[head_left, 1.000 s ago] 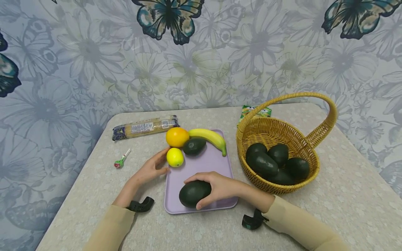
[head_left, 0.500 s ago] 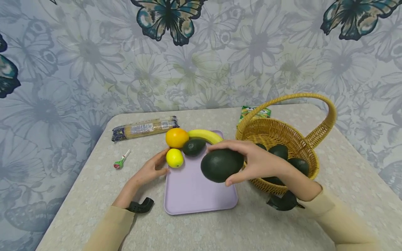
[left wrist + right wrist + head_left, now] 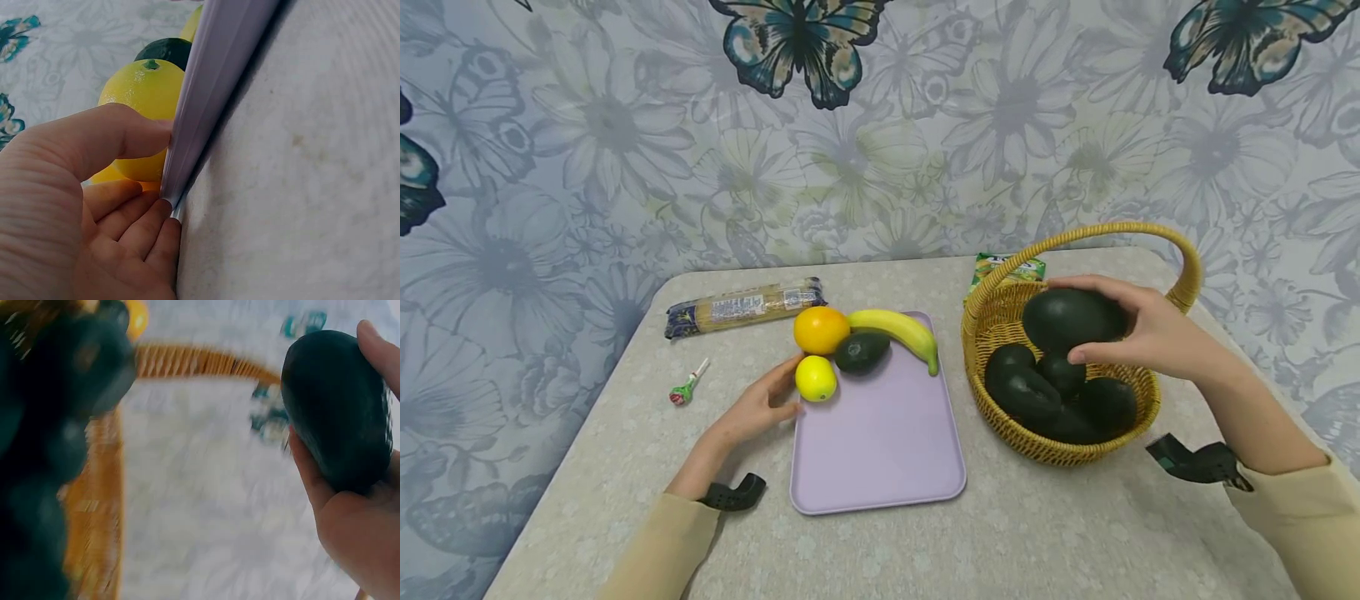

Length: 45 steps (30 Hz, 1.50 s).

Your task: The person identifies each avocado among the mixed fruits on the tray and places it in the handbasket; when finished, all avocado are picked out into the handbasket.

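Observation:
My right hand (image 3: 1138, 329) grips a large dark green avocado (image 3: 1071, 319), thumb on the near side and fingers over the far side. It holds the fruit above the wicker basket (image 3: 1045, 454), over several other avocados (image 3: 1033, 396). In the right wrist view the held avocado (image 3: 337, 409) fills the palm. My left hand (image 3: 756, 412) rests at the left edge of the lilac tray (image 3: 880, 454), fingers loosely extended. Its thumb tip touches the tray rim (image 3: 200, 94), close to a yellow lemon (image 3: 144, 94). A smaller avocado (image 3: 861, 352) lies beside that lemon on the tray.
At the tray's far end are an orange fruit (image 3: 822, 330) and a banana (image 3: 898, 327). A spaghetti pack (image 3: 745, 308) and a lollipop (image 3: 688, 383) lie to the left. Behind the basket's arched handle (image 3: 1120, 229) is a green packet (image 3: 988, 265).
My right hand has lifted the large avocado off the tray and carried it right and away from me to above the basket. The left hand has stayed at the tray's edge.

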Tool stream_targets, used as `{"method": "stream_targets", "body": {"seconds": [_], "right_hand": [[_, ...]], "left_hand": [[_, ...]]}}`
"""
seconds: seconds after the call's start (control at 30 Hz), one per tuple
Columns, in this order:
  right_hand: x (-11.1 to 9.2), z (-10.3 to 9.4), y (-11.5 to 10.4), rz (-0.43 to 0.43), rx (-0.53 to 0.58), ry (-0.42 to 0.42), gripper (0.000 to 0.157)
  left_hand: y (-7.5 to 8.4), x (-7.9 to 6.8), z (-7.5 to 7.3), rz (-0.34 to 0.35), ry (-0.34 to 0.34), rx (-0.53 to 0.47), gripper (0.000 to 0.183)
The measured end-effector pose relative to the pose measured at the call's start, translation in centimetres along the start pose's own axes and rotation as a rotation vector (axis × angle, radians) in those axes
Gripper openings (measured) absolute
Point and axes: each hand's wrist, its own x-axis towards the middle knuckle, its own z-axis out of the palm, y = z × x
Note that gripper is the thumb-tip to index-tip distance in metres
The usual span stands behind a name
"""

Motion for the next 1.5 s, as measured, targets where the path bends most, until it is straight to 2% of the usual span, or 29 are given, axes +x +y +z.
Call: {"method": "stream_targets", "body": {"seconds": [0.23,0.33,0.47,0.67,0.9,1.13,1.5], "right_hand": [[-1.7,-0.5,4.8,0.304,-0.094,0.101,0.07],[-2.2,-0.2,6.4,0.378,-0.164,0.121,0.071],[-2.7,0.3,7.8,0.415,-0.215,0.16,0.077],[-3.1,1.0,8.7,0.409,-0.283,0.204,0.081],[-3.3,2.0,9.2,0.356,-0.354,0.183,0.079],[-3.9,2.0,8.9,0.309,-0.288,0.157,0.071],[-4.7,1.9,8.9,0.303,-0.166,0.09,0.068]], "left_hand": [[-0.1,0.0,-0.1,0.002,0.012,0.027,0.079],[-0.2,0.0,0.0,0.013,0.012,0.027,0.079],[-0.2,0.0,0.0,0.017,0.01,0.023,0.078],[-0.1,0.1,0.0,0.0,0.009,0.013,0.079],[0.1,0.1,0.0,0.001,0.005,0.003,0.079],[-0.1,0.0,0.1,0.003,0.002,-0.002,0.079],[0.0,0.1,0.1,0.022,0.002,-0.009,0.078]]}}
